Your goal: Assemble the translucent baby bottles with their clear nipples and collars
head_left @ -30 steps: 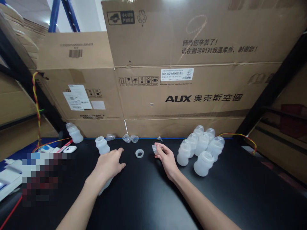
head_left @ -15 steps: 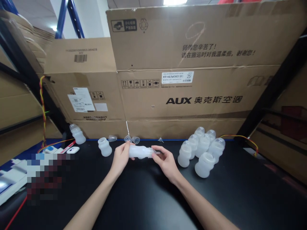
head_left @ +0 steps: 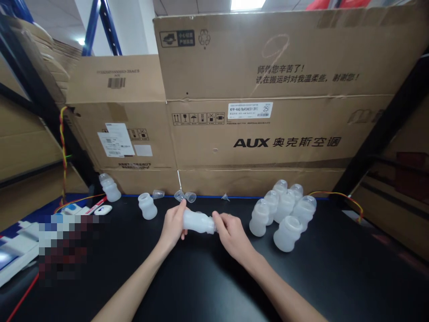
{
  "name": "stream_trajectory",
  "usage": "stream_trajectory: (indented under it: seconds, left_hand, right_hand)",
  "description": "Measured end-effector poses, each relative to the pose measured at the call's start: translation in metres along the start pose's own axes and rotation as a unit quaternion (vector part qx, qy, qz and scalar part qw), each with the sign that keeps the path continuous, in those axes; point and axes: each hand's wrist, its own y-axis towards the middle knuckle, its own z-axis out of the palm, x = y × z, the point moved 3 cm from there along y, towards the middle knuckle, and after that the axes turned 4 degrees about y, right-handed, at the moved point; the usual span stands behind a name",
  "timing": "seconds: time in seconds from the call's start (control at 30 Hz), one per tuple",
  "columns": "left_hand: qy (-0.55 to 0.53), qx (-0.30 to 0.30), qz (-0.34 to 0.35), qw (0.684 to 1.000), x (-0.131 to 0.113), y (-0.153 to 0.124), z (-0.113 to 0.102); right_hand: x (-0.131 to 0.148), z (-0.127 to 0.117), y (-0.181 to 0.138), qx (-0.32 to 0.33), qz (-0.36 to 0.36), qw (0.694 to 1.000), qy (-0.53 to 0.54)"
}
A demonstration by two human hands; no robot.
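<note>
- Hands meet over the middle of the black counter [head_left: 201, 286], both on one translucent plastic bottle [head_left: 197, 221] held sideways above it.
- Left hand [head_left: 173, 225] is curled round the bottle's base end, fingers wrapped behind and thumb up along the far side.
- Right hand [head_left: 232, 233] is closed at the bottle's neck end, fingertips pinched about the mouth; whatever sits under them is hidden.
- Bottle is frosted, whitish and soft-looking, with a waisted, rounded body; it lies between the two hands, touching both.
- Right of the hands, a cluster of like bottles [head_left: 284, 210] stands upright, close together.
- Left and farther off stands one open bottle [head_left: 148, 206]; another bottle [head_left: 110, 188] leans near the cardboard boxes [head_left: 268, 134].
- Small clear caps [head_left: 186, 196] lie along the counter's far edge.
</note>
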Motion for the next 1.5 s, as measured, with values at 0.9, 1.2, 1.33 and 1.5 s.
stream_trajectory:
  seconds: [0.9,1.2,1.33,1.5]
  left_hand:
    - [0.003,-0.022,0.042,0.999,0.0,-0.008,0.004]
    - [0.11,-0.028,0.31,0.944,0.01,-0.014,0.009]
    - [0.279,-0.001,0.289,0.916,0.013,0.005,0.011]
    - [0.422,-0.143,0.268,0.854,0.015,0.048,-0.007]
  right_hand:
    - [-0.009,0.018,-0.004,0.003,0.071,0.979,0.191]
    - [-0.012,0.009,0.004,-0.045,0.207,0.875,0.435]
    - [-0.019,-0.012,0.011,-0.125,0.077,0.951,0.272]
    - [-0.003,-0.02,0.01,-0.109,-0.032,0.993,0.035]
